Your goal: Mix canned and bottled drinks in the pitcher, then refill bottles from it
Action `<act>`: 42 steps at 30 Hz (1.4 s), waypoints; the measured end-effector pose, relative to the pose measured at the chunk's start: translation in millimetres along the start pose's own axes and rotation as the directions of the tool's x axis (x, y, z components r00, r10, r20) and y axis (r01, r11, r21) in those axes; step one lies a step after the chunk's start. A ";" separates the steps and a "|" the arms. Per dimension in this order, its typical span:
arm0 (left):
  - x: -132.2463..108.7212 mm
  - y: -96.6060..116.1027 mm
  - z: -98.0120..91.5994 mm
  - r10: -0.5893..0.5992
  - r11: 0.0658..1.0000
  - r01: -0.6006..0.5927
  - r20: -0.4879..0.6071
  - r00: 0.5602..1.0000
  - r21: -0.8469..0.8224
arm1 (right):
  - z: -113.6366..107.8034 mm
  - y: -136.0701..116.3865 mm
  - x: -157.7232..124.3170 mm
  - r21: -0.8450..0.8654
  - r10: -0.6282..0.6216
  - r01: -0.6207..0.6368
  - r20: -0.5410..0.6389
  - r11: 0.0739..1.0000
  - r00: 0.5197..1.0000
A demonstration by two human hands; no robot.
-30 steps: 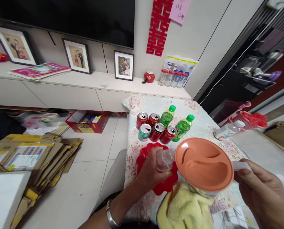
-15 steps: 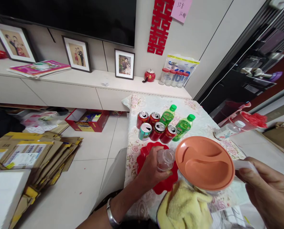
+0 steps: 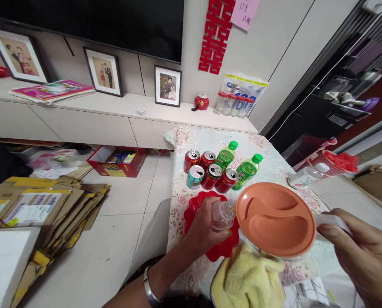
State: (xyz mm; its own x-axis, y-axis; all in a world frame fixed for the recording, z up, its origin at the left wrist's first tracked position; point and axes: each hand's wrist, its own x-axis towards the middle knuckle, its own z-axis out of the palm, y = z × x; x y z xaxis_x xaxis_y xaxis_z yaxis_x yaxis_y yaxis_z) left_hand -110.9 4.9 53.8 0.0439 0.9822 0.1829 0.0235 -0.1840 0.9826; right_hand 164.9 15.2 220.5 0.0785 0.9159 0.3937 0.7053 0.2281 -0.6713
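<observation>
My left hand (image 3: 204,229) is wrapped round a small clear glass (image 3: 222,214) held over a red flower-shaped plate (image 3: 198,204) on the flowered tablecloth. My right hand (image 3: 361,256) grips the white handle (image 3: 330,220) of a clear jug with an orange lid (image 3: 275,218), tilted toward the glass; the lid touches the glass's rim. A yellow cloth (image 3: 249,278) lies just below the jug. Whether liquid flows is not visible.
Several red and teal cans (image 3: 210,171) and two green bottles (image 3: 247,171) stand in the middle of the table (image 3: 268,145). A red basket (image 3: 334,162) sits at the right edge. Flattened cardboard (image 3: 40,209) and a red box (image 3: 117,162) lie on the floor to the left.
The jug has tipped slightly nearer the glass. My right hand has shifted a little right and down. The left hand and glass stay put.
</observation>
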 end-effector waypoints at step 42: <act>0.6 -2.3 0.4 -0.019 1.000 0.019 0.013 1.000 -0.013 | 3.5 -29.2 2.0 -0.048 -0.082 0.081 -0.019 0.996 0.996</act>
State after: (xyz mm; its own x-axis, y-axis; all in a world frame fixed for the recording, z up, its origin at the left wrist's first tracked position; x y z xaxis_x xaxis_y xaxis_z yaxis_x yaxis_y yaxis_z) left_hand -110.6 5.8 51.6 0.0560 0.9848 0.1642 0.0114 -0.1651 0.9862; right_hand 142.0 11.6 238.7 0.0341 0.8878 0.4590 0.7425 0.2849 -0.6062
